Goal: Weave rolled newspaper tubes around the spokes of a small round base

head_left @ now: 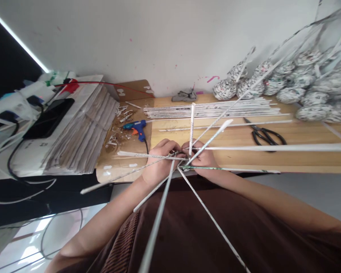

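Close to my body, at the table's front edge, my left hand [161, 161] and my right hand [202, 156] meet around a small woven base of rolled newspaper sticks [184, 163]. Long paper sticks spread out from it in all directions, some toward the table and some down over my lap. The fingers of my left hand are curled on the near-left part of the weave. My right hand's fingers close on its right side, where one long stick [272, 148] runs off to the right. My fingertips partly hide the weave's centre.
Behind the hands lies a row of paper sticks [216, 110]. Black-handled scissors [265, 136] rest at right, a blue glue gun [138, 128] at left. Woven paper balls [284, 81] pile up at back right. A tall newspaper stack [82, 132] bears a black phone [49, 118].
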Tool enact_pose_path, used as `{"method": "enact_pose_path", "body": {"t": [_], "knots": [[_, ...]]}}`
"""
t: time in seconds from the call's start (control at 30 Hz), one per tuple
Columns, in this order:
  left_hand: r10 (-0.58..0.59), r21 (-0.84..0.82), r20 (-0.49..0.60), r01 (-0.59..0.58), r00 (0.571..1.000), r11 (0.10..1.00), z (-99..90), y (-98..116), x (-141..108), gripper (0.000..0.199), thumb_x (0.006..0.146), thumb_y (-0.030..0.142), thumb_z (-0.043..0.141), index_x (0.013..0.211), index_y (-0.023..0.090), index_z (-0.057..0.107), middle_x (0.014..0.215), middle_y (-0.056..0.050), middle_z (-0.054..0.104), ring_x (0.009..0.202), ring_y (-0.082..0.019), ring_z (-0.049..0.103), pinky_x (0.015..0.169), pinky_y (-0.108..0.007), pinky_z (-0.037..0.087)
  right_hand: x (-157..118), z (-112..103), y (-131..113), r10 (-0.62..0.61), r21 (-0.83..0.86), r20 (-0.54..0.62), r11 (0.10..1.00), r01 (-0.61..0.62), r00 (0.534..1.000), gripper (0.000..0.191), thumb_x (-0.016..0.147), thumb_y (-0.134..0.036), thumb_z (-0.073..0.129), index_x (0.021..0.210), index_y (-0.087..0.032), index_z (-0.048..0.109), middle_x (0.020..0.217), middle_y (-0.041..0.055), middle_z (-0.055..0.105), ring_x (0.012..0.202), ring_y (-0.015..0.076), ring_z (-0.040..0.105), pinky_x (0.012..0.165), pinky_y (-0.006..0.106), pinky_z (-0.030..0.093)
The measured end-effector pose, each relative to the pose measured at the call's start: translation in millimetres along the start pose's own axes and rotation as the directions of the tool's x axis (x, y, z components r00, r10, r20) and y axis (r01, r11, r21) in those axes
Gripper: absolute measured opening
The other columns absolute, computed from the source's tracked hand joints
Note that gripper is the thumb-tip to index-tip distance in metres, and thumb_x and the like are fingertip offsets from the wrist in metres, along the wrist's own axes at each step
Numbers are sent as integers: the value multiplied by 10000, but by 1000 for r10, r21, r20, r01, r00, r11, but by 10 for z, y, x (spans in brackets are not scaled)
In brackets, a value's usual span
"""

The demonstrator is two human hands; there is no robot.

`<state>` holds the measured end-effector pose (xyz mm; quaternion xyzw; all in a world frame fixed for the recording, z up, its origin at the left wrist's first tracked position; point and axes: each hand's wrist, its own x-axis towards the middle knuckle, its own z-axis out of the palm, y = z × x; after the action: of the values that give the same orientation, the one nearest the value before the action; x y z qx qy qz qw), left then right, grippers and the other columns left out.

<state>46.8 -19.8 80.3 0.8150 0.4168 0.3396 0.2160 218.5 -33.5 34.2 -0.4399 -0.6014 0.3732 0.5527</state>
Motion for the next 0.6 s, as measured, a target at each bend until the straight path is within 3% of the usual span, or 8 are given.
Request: {"method": "enact_pose_path", "body": {"t": [0.23, 0.43, 0.6], "knots": [[-59, 44, -34, 60, 998, 997, 28, 2, 33, 119, 819, 155, 743, 729, 204, 681, 771, 8, 639, 727, -124, 622, 687, -225, 464, -12, -27, 4, 12, -39, -10, 999, -13, 1000, 58, 853, -264, 656, 832, -218, 683, 812, 28, 703, 778, 186, 668, 722, 305, 534], [-102, 25, -84, 104, 991, 994, 56, -61, 41, 80, 810, 141, 749, 845, 212, 739, 815, -5, 704, 764, -138, 647, 736, -234, 485, -27, -68, 6, 91, -28, -21, 995, -91, 996, 136, 876, -340, 662, 856, -226, 734, 946, 50, 765, 951, 227, 720, 757, 314, 570], [-108, 8, -98, 109, 989, 994, 58, -103, 46, 68, 802, 138, 749, 799, 206, 758, 765, -12, 716, 751, -148, 658, 717, -240, 491, -5, -98, -48, 106, -77, -11, 991, -107, 994, 175, 892, -379, 645, 881, -226, 730, 944, 55, 768, 927, 223, 726, 811, 347, 569]]}}
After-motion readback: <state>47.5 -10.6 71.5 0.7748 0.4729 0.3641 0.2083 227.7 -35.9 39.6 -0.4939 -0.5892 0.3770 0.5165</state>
